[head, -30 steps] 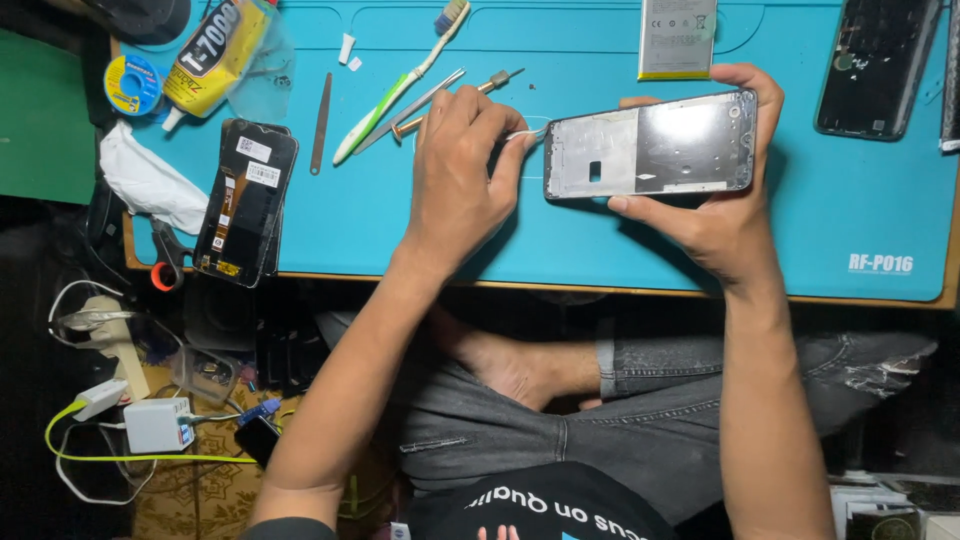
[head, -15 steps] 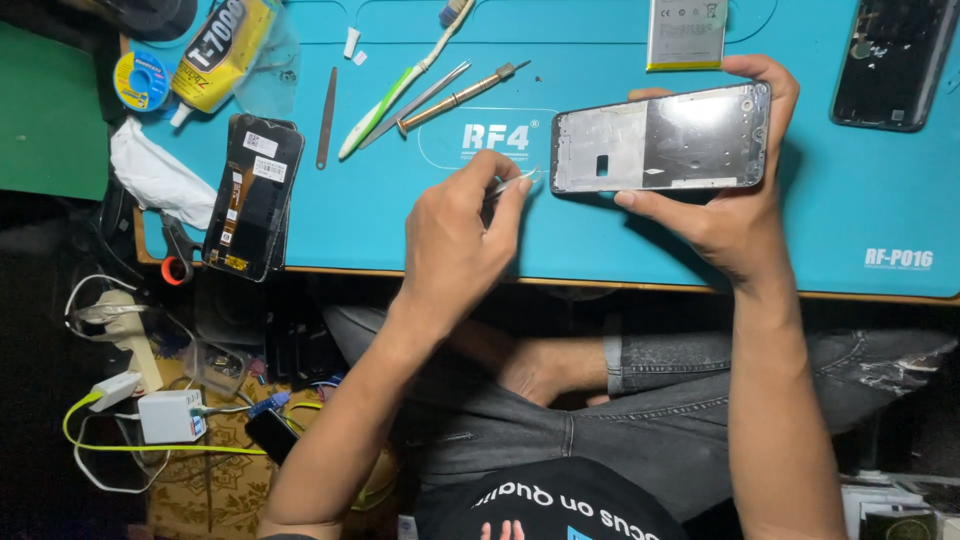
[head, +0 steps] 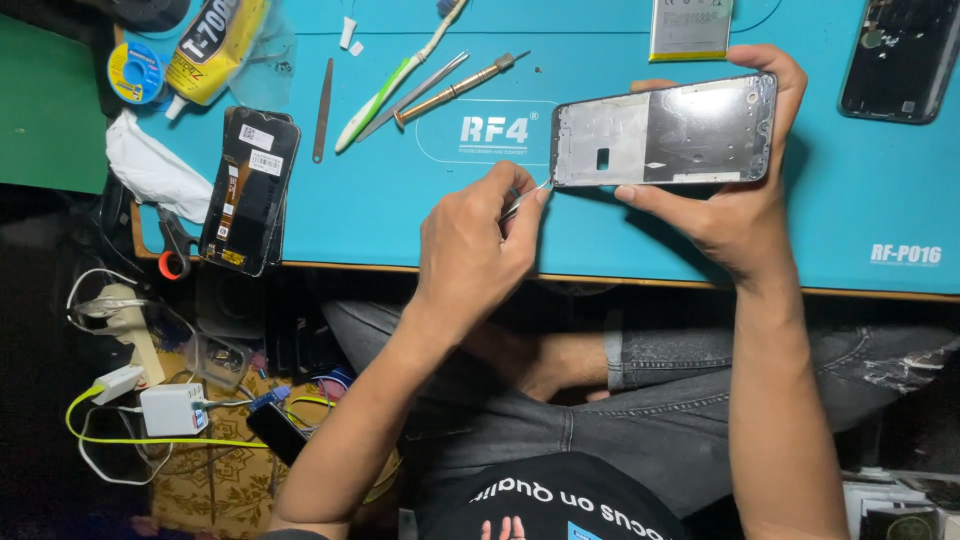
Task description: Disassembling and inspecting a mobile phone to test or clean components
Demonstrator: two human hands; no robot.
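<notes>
Phone frame (head: 665, 130) held above teal work mat (head: 400, 210) over dim cluttered floor (head: 200, 440)

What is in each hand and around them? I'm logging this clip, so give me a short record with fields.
Left hand: pinches thin metal tweezers, tip at the frame's lower corner
Right hand: holds phone frame above the mat
Surface: blue work mat
Nearby: screen panel, screwdriver, toothbrush, battery, glue tube

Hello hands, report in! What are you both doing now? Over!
Left hand pinches thin metal tool at phone frame corner. Right hand grips frame above blue mat. Nothing blocking.
</notes>
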